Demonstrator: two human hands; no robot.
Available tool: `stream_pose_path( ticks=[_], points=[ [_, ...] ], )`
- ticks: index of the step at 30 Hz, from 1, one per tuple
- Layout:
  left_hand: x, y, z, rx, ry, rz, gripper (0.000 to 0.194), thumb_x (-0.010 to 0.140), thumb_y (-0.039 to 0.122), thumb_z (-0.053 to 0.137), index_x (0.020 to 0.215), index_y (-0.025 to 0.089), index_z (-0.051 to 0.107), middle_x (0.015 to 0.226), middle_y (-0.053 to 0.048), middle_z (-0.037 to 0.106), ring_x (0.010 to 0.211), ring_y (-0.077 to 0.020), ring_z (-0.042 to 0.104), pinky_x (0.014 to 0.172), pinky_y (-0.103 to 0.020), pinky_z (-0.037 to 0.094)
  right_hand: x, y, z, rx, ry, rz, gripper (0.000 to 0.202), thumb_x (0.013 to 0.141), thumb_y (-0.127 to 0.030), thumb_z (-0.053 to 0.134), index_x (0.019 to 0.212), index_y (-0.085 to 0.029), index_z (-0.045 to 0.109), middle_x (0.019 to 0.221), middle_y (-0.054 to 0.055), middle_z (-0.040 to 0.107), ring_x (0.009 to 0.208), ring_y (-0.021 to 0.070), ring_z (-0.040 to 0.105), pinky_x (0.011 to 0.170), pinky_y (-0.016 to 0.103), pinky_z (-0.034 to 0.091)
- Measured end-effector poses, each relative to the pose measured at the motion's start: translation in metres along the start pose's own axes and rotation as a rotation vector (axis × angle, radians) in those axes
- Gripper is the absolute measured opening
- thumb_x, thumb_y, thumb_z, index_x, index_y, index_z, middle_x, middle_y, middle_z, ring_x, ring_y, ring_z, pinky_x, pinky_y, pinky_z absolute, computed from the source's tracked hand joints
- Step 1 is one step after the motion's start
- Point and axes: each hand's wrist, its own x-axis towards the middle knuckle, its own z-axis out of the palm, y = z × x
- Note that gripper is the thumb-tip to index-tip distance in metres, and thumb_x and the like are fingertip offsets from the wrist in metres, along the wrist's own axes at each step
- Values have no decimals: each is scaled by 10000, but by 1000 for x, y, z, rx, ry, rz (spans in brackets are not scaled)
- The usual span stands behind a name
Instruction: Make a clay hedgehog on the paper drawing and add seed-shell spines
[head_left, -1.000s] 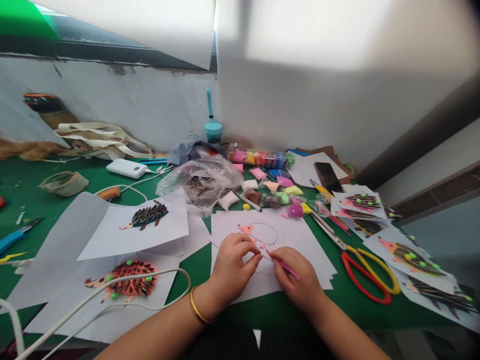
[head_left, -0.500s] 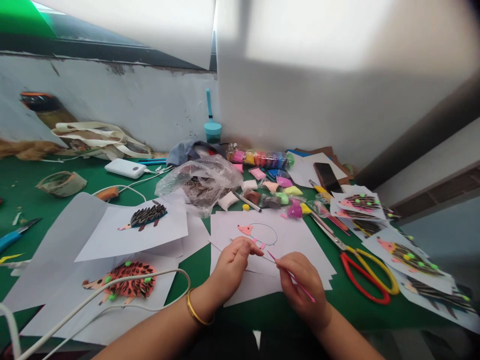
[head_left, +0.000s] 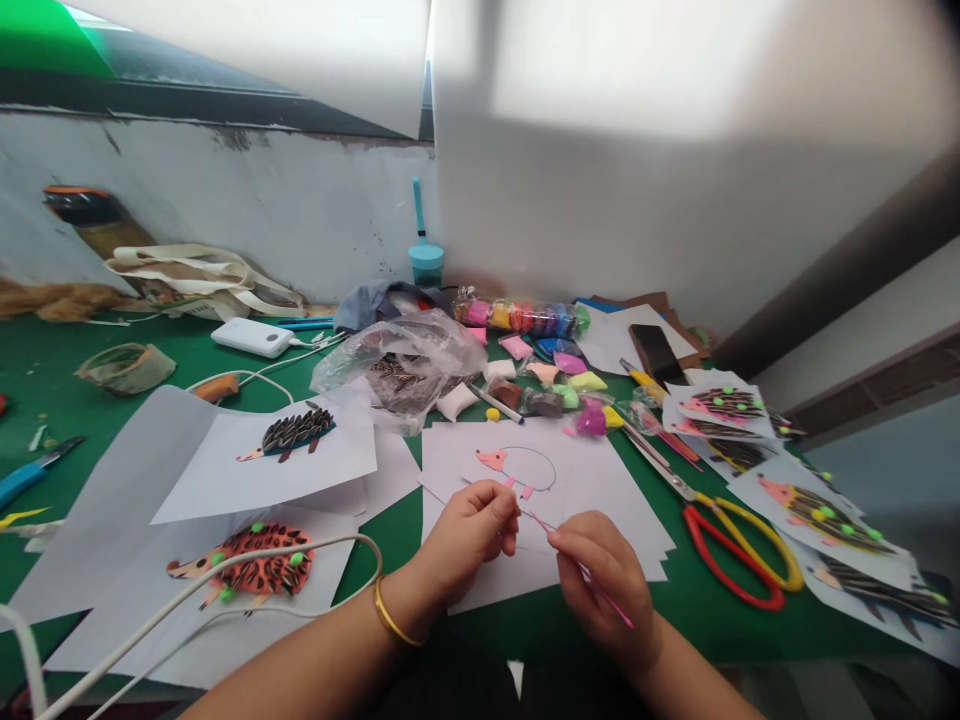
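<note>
My left hand [head_left: 480,525], with a gold bangle at the wrist, is closed over the lower left of the drawing sheet; what its fingertips pinch is too small to make out. Beside it, my right hand [head_left: 604,575] grips a thin pink tool [head_left: 616,607], its pointed tip toward the left fingers. Just beyond both hands, a white sheet [head_left: 592,470] bears a hedgehog outline with a pink clay head [head_left: 493,459] and two pink feet [head_left: 527,492]. A small yellow clay ball [head_left: 492,414] lies at the sheet's top edge.
Red and yellow scissors [head_left: 739,550] lie right, near finished hedgehog pictures [head_left: 825,515]. Clay packets [head_left: 587,381] and a plastic bag of seeds [head_left: 409,370] are behind the sheet. At left are a seed hedgehog sheet [head_left: 225,470], a white cable [head_left: 330,545] and a power bank [head_left: 251,337].
My left fingers have curled in and drawn slightly down, away from the clay feet, which show more fully. The pink tool's tip has shifted slightly left and down.
</note>
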Motion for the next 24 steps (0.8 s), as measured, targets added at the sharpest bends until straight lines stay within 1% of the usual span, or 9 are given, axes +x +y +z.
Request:
stream_pose_path(
  ticks=[5, 10, 15, 24],
  points=[
    [1, -1, 0, 44, 30, -17, 425, 796, 569, 670, 755, 160, 560, 626, 18, 560, 482, -67, 479, 445, -195, 208, 0, -5, 5, 20, -40, -49, 557, 833, 17, 538, 1314, -265, 546, 906, 60, 679, 765, 206, 622, 654, 375, 508],
    [1, -3, -1, 98, 5, -5, 408, 820, 560, 645, 759, 170, 542, 617, 14, 571, 497, -75, 479, 452, -191, 233, 3, -5, 6, 15, -29, -14, 520, 847, 8, 527, 1289, -264, 561, 929, 67, 680, 808, 211, 629, 685, 383, 524],
    [1, -3, -2, 111, 6, 10, 401, 824, 560, 644, 768, 175, 543, 614, 19, 571, 498, -76, 471, 459, -193, 247, 5, -6, 7, -7, -20, 0, 462, 869, -32, 520, 1263, -266, 579, 912, 66, 686, 779, 209, 638, 671, 375, 531],
    [1, -2, -2, 139, 13, 50, 405, 814, 566, 650, 753, 178, 551, 625, 23, 569, 519, -92, 493, 499, -212, 320, 0, -4, 7, 28, -33, 20, 525, 839, 17, 538, 1285, -258, 571, 948, 70, 674, 822, 217, 627, 700, 384, 526]
  ],
)
